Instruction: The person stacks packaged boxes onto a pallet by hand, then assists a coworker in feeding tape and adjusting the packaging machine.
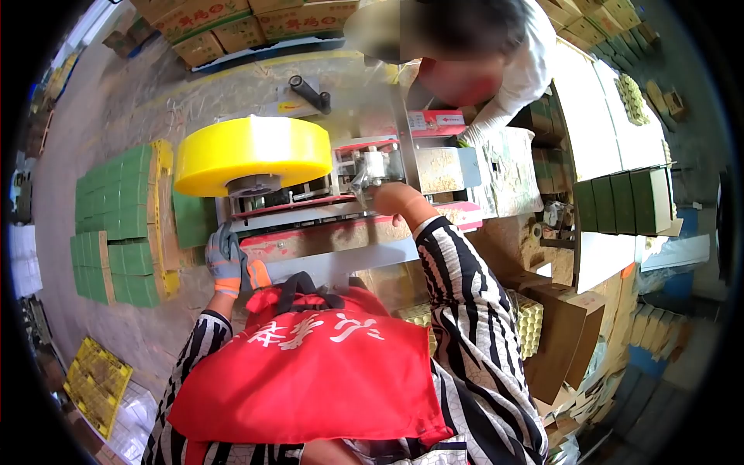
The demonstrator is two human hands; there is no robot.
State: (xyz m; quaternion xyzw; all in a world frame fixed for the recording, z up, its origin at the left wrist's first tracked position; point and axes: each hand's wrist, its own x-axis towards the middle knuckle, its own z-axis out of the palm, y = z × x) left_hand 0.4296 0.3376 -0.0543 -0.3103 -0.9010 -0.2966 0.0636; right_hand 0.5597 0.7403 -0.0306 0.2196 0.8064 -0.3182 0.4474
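Observation:
In front of me stands a carton taping machine (310,236) with red and grey rails. A big yellow roll of tape (256,151) sits over its left part. My left hand (226,260), in a grey and orange glove, rests at the machine's near left edge, thumb apart from the fingers. Bare, my right hand (399,203) reaches over the near rail by the metal rollers (375,167); its fingers are mostly hidden. Shiny transparent film (360,184) shows just beside that hand.
Across the machine, a person in white sleeves (508,108) bends beside a red carton (438,122). Stacked green cartons (116,201) stand left. On the right are a white table (593,116), green boxes (620,203), egg trays (529,324) and an open brown carton (562,329).

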